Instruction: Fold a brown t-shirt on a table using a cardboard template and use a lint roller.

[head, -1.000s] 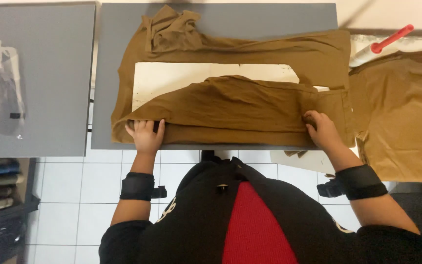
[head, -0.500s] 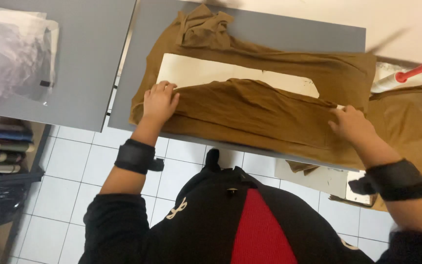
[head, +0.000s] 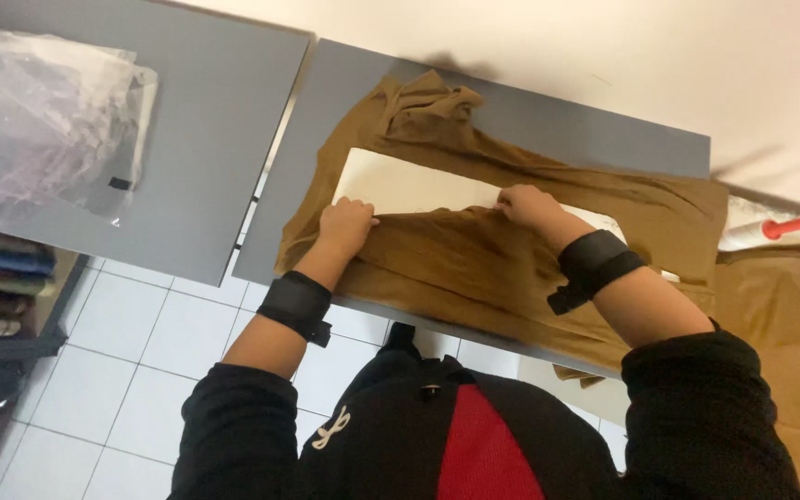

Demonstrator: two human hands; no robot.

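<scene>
Fingers of both hands pinch brown garment [head: 474, 259] over white board [head: 409, 185]; clear bags [head: 39, 120] far left

Left hand [head: 344, 225] palm down, fingers curled and pressed flat, thumb out to the right. Left forearm bare, running up from lower left, black band round the wrist, black sleeve pushed above the elbow. Right hand [head: 525, 206] reaching in from the right, fingers bent down, knuckles up, fingertips pinched shut. Right wrist also banded in black, forearm angled up-left, black sleeve at the elbow. Hands level, apart, both well forward of the torso.
</scene>
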